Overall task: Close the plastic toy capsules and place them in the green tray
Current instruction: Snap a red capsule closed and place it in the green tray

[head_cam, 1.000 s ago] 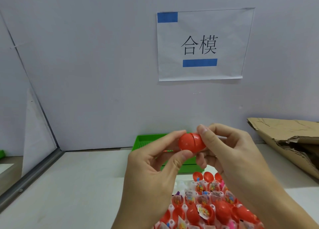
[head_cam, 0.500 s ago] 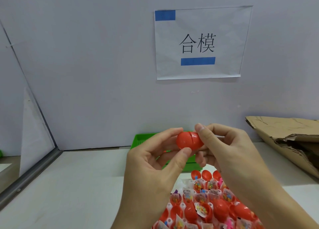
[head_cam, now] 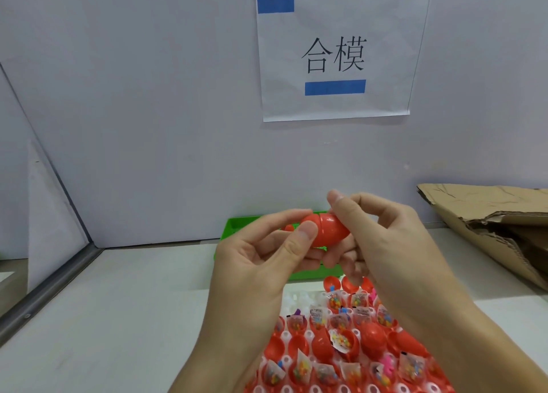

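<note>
1. Both hands hold one red capsule (head_cam: pixel 326 229) just in front of the green tray (head_cam: pixel 237 226). The left hand (head_cam: pixel 255 262) pinches one end; the right hand (head_cam: pixel 382 238) grips the other.
2. The halves look pushed together. Next, I think, it goes into the tray.
3. The paper sign (head_cam: pixel 335 54) above the tray says "合模".

Two hands — left hand (head_cam: pixel 252 262), right hand (head_cam: pixel 382 244) — one held red capsule (head_cam: pixel 329 229), one green tray (head_cam: pixel 237 226) behind it, one paper sign (head_cam: pixel 341 54).
</note>
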A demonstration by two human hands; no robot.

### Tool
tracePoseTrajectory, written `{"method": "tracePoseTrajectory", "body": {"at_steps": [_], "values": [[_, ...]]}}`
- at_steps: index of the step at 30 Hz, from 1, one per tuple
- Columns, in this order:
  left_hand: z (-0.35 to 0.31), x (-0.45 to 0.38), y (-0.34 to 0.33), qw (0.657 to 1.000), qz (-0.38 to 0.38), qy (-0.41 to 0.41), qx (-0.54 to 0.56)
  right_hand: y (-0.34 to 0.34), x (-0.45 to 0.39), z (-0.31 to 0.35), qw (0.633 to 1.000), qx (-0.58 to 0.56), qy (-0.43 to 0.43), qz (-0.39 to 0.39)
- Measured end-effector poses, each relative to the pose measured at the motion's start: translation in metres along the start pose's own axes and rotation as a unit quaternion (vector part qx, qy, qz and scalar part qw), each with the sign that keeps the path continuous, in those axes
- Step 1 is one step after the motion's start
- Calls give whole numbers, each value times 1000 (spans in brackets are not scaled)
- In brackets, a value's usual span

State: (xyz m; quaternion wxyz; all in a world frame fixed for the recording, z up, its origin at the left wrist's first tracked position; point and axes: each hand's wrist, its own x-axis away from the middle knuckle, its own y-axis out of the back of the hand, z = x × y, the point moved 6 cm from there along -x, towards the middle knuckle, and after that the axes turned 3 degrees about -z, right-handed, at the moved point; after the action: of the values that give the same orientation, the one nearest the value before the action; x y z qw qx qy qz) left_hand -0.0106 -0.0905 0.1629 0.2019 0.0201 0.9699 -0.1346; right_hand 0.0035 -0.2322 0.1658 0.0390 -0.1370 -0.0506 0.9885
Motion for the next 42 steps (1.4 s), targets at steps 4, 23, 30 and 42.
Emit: {"method": "tracePoseTrajectory", "body": {"at_steps": [4,23,30,42], "values": [[0,0,1,1000,4,-7,-18,2,1,4,1000,11,7,-16],[-13,1,5,994,1,-59,-95,-2,1,10,997,36,62,34],[-18,4,3,988,-14,-81,-133,-1,3,13,995,49,79,25],[-24,4,6,972,-41,-122,-197,-3,5,14,989,56,127,49]]}}
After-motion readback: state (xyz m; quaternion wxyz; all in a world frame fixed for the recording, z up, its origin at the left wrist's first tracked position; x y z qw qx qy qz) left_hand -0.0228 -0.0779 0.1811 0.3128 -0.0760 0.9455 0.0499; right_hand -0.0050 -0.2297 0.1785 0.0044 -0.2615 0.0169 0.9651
